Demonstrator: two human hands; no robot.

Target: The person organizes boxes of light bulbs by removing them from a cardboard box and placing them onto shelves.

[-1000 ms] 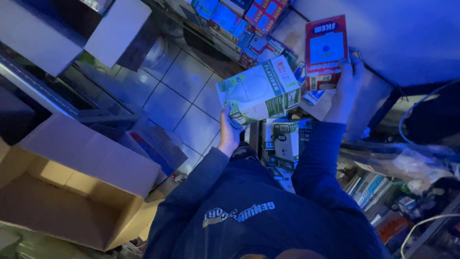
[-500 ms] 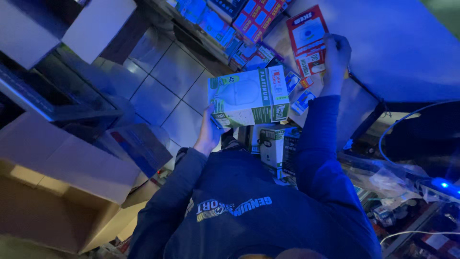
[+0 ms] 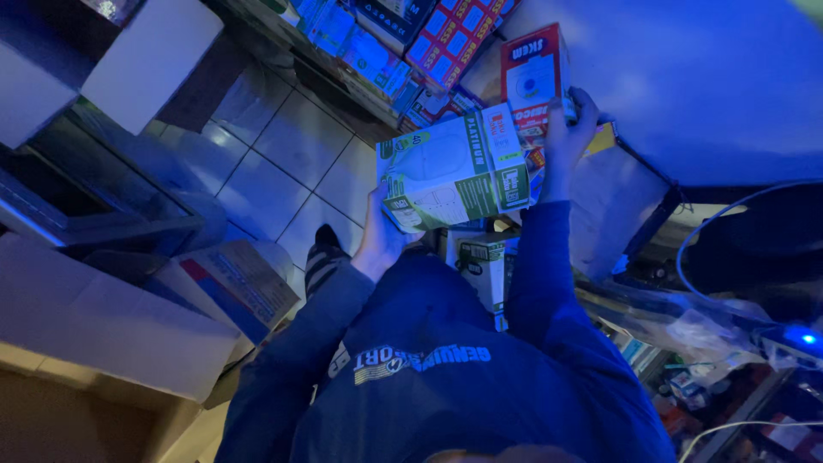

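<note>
My left hand grips the underside of a large white and green carton and holds it tilted at chest height. My right hand is closed on the lower edge of a smaller red and white box, raised just behind and to the right of the carton. The two boxes overlap in view. My dark blue sleeves and sweatshirt fill the bottom of the view.
A low shelf along the top holds several red and blue boxes. Open cardboard boxes and a white box stand at the left on the tiled floor. Another green and white carton sits below my arms. Cables and clutter lie at the right.
Both hands keep their hold on the boxes. The red box has drifted left, closer to the white and green carton, and the view has swung a little.
</note>
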